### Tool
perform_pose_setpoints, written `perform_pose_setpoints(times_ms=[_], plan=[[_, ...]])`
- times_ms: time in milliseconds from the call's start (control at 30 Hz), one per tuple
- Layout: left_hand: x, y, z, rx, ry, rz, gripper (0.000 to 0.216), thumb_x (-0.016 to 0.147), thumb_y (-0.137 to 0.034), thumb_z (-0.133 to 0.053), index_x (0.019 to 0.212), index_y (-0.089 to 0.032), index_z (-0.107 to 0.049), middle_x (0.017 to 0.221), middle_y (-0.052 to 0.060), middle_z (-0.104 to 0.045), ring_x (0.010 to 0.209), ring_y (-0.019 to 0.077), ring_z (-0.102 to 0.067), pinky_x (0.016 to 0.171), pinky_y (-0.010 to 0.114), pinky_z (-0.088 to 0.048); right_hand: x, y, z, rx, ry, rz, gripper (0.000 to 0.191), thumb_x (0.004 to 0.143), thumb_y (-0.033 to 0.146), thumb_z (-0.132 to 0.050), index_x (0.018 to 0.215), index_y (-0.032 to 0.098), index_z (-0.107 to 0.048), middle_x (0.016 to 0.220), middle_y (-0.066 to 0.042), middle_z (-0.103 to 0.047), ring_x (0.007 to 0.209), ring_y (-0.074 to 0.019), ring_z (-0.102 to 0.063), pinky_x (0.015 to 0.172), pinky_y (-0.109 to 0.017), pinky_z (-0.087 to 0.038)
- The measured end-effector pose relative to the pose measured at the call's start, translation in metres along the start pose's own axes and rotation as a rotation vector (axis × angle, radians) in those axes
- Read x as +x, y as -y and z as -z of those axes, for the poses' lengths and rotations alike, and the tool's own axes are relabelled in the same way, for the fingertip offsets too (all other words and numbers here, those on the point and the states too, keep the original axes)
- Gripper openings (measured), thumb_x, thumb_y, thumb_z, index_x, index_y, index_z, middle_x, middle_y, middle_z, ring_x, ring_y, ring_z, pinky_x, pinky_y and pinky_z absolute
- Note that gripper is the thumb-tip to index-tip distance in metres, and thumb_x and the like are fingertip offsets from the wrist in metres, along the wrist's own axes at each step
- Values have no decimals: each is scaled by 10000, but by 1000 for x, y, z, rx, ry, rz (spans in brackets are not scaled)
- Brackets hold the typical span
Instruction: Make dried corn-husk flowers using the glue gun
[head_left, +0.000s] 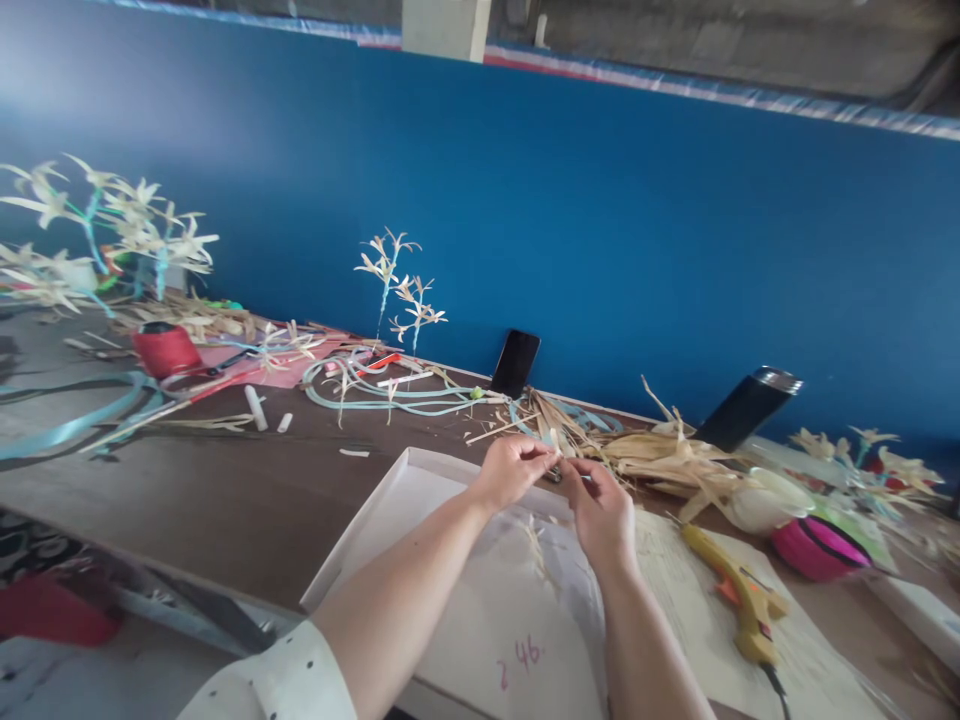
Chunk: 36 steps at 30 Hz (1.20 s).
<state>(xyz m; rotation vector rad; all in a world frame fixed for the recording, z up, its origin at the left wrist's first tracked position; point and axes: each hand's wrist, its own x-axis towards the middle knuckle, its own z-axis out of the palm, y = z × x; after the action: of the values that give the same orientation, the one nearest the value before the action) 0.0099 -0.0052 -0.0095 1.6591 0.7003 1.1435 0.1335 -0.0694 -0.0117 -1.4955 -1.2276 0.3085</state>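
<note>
My left hand [511, 468] and my right hand [601, 510] meet over the far edge of a white shallow box lid [390, 520]. Both pinch a small straw-coloured husk piece [559, 462] between their fingertips. A few thin husk strips [536, 548] lie on the lid beneath the hands. A heap of dried corn husk [660, 455] lies just beyond the hands, on the brown table [247, 500].
A yellow glue gun [739, 590] lies right of my right hand. A pink round object [817, 548], a black tumbler [746, 405] and a phone [516, 362] leaning on the blue wall sit behind. Husk flowers on blue stems [397, 290], blue ribbon [390, 400], a red spool [165, 348] and white glue sticks [256, 408] lie left.
</note>
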Motion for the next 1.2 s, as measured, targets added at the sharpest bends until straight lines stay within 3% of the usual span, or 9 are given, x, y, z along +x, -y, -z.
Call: perform_pose_setpoints(times_ms=[167,333,500,733,833,1033,1200], plan=[[-4,-5,-8,76,-81,-57,185,754,-290,-588,768,-150,-708,797,46,-683,758,143,-613,680,210,-458,0,-3,-3,-110,-87,85,288,747,455,-571,755,175,-641,677,-31,-624,580,-154,-534,557,-264,-420],[-6,-6,-15,66,-196,-86,179,746,-294,-593,705,-153,-696,778,43,-673,743,137,-603,679,211,-459,0,-6,-5,-111,-138,75,247,752,417,-571,747,177,-631,670,-30,-621,585,-158,-539,563,-265,-417],[-1,-10,-4,-169,-288,121,291,740,-423,-593,755,-143,-672,705,30,-654,607,108,-564,561,200,-446,4,-7,1,-29,-254,-60,238,723,400,-600,727,165,-633,603,-19,-603,524,-151,-515,500,-255,-392],[2,-11,1,-417,-171,209,319,723,-423,-635,823,-122,-671,881,97,-671,720,131,-612,580,209,-494,2,-5,-2,221,-182,-157,345,712,479,-646,870,173,-643,535,9,-584,407,-118,-464,385,-235,-349],[1,-10,-1,-454,-137,230,317,724,-406,-645,861,-121,-650,882,100,-679,708,131,-626,580,214,-500,2,-5,-3,367,-133,-150,337,718,467,-652,859,164,-613,634,-17,-641,386,-95,-464,372,-228,-361],[2,-7,-3,-473,-119,244,271,685,-318,-688,873,-130,-632,868,76,-679,740,134,-626,604,220,-507,4,-3,-2,557,-129,-218,421,625,397,-750,925,171,-561,802,-65,-682,558,-170,-623,425,-251,-466],[1,-5,-3,-367,-107,187,255,699,-299,-660,894,-137,-638,849,59,-662,747,140,-614,598,224,-506,6,-8,0,618,-91,-239,460,659,380,-720,1056,182,-603,865,-65,-680,666,-181,-648,500,-257,-497]])
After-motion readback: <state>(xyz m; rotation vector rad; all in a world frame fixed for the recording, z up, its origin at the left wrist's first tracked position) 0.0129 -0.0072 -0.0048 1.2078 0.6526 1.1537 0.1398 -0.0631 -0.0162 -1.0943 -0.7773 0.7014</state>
